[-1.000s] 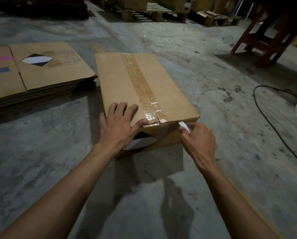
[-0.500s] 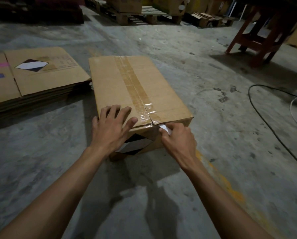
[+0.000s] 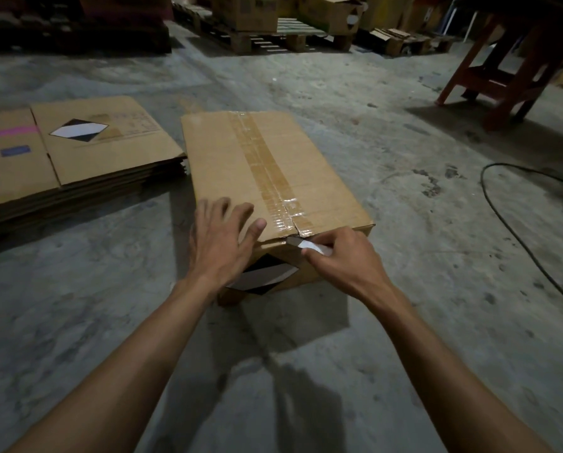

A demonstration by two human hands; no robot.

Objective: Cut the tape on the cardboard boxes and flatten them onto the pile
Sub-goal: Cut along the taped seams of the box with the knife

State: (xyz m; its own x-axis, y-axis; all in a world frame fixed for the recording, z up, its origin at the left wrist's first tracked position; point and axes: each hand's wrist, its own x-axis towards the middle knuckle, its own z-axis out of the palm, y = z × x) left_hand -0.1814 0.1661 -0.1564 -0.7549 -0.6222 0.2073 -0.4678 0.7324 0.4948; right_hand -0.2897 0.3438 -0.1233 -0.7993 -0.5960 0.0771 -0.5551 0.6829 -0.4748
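The place is a dim storage room with a grey, stained concrete floor [image 3: 388, 178], and everything here lies directly on that floor. Near the middle of the floor stands a closed cardboard box [image 3: 228, 165], with its long side going away from the person. A strip of brown tape [image 3: 262, 161] runs along the middle seam of its top, and at the near edge the tape looks glossy and wrinkled. The near end wall of the box carries a black-and-white diamond label [image 3: 264, 277]. The left hand [image 3: 223, 243] lies on the near left part of the top with the fingers spread and almost straight, so it presses the box and holds nothing. The right hand [image 3: 342, 261] is at the near top edge, just beside the end of the seam; its fingers are curled around a small white cutter [image 3: 311, 246], and the tip of the cutter touches the box where the tape comes over the edge. To the left of the box, very near to it, lies the pile of flattened boxes [image 3: 77, 171], and its top sheet shows the same diamond label and a pink stripe. A black cable [image 3: 515, 237] curves over the floor on the right. At the far right stands a red wooden stool [image 3: 502, 89], and at the far edge are wooden pallets [image 3: 273, 40] with more boxes on them.
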